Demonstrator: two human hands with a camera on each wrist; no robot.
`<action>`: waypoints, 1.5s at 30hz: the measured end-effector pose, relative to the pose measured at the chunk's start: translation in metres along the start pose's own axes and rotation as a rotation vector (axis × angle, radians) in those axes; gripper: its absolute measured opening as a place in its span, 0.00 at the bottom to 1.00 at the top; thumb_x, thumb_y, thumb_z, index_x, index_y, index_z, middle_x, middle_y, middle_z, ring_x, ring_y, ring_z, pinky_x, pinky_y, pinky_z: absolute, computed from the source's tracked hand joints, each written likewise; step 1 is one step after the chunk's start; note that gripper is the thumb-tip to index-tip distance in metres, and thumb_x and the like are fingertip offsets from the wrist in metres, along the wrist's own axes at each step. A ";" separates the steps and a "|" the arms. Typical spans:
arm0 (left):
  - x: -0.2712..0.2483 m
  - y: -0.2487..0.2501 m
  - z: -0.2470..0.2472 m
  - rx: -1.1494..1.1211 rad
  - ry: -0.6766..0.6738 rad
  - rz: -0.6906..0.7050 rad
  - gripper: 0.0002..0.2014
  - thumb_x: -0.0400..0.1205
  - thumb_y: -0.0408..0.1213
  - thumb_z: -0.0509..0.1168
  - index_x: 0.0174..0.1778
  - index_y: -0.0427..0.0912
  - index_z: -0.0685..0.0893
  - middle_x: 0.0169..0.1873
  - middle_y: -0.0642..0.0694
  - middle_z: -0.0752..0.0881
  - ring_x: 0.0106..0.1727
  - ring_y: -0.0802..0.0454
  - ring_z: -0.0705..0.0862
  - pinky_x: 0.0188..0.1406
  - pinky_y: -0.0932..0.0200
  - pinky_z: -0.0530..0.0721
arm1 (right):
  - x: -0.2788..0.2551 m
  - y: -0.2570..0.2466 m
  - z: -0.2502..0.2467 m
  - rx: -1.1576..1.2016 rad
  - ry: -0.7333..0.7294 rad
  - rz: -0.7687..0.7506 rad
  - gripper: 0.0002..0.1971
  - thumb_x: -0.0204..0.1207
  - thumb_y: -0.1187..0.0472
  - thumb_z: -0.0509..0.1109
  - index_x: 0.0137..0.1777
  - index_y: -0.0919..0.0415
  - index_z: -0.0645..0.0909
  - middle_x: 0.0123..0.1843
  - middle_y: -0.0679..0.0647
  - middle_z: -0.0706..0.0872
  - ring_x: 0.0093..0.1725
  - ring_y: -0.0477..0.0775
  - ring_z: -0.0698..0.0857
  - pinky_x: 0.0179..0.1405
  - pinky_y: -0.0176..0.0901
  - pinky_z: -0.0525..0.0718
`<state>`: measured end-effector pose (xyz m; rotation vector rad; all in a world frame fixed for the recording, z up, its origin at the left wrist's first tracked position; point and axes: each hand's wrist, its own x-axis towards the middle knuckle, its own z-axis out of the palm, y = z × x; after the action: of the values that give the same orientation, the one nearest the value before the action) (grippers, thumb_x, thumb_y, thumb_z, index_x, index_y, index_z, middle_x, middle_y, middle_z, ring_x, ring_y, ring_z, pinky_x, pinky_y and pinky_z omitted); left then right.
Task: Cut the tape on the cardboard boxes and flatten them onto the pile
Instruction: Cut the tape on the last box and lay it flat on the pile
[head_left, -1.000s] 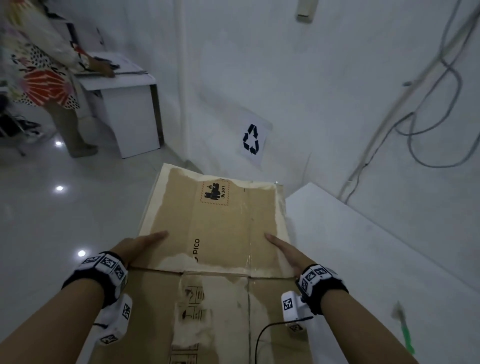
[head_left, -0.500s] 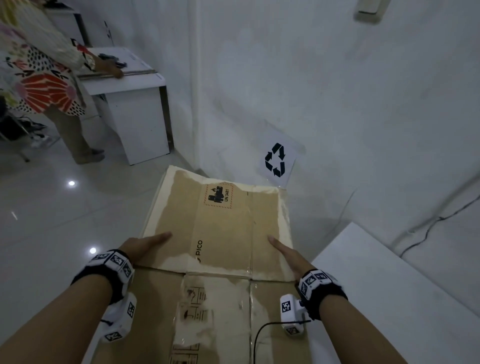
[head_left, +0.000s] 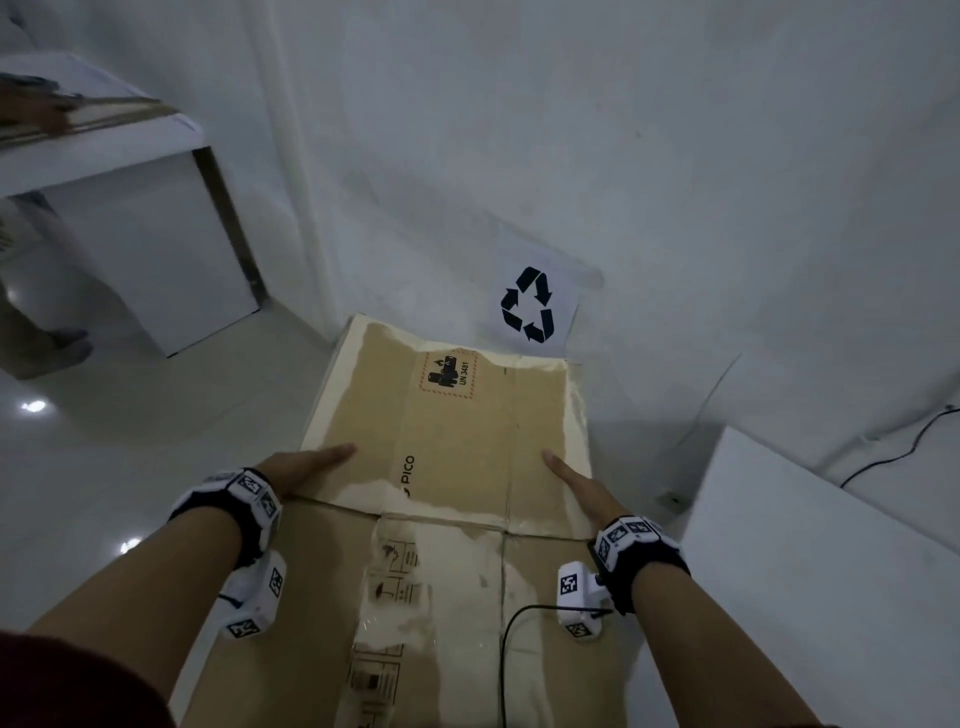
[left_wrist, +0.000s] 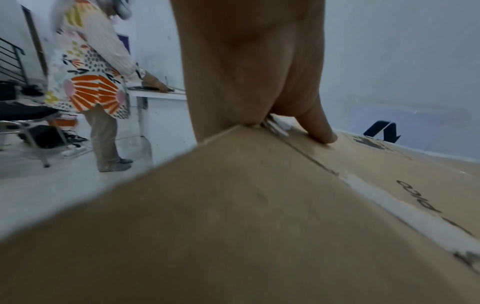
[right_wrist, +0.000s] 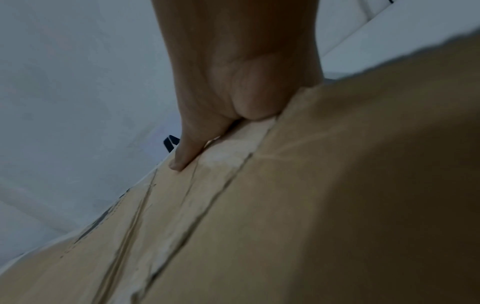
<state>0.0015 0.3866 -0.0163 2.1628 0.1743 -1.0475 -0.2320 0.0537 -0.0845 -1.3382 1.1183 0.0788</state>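
The recycling sign (head_left: 535, 305) now looks nearer; the left hand (head_left: 304, 466) and right hand (head_left: 582, 488) still grip the flattened cardboard box (head_left: 452, 441) by opposite edges.

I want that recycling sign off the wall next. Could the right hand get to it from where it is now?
Probably not without letting go. The right hand grips the flattened cardboard by its right edge, and the recycling sign sits low on the wall just beyond the cardboard's far edge. Nothing blocks the way; the hand is simply occupied.
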 end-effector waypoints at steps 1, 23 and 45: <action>0.020 0.011 -0.006 0.013 -0.039 0.007 0.64 0.45 0.69 0.81 0.73 0.34 0.74 0.66 0.33 0.80 0.63 0.33 0.80 0.67 0.39 0.78 | -0.005 -0.009 0.014 0.011 -0.008 0.019 0.50 0.46 0.21 0.80 0.65 0.53 0.85 0.63 0.51 0.88 0.64 0.57 0.85 0.76 0.57 0.75; 0.397 0.045 0.007 0.529 -0.426 -0.248 0.58 0.55 0.70 0.70 0.75 0.31 0.73 0.70 0.32 0.78 0.67 0.37 0.79 0.68 0.47 0.77 | 0.175 0.140 0.189 0.322 0.165 0.722 0.63 0.39 0.22 0.81 0.74 0.59 0.78 0.67 0.57 0.86 0.65 0.60 0.84 0.77 0.59 0.73; 0.743 -0.092 0.237 0.463 -0.349 0.005 0.52 0.66 0.74 0.66 0.68 0.28 0.78 0.63 0.32 0.82 0.63 0.35 0.81 0.69 0.43 0.77 | 0.533 0.350 0.181 0.390 0.429 0.451 0.56 0.47 0.22 0.80 0.70 0.61 0.81 0.62 0.53 0.89 0.61 0.57 0.87 0.72 0.55 0.79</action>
<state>0.3063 0.1675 -0.7063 2.3230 -0.2615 -1.5611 -0.0681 0.0207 -0.7257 -0.7520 1.6892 -0.0995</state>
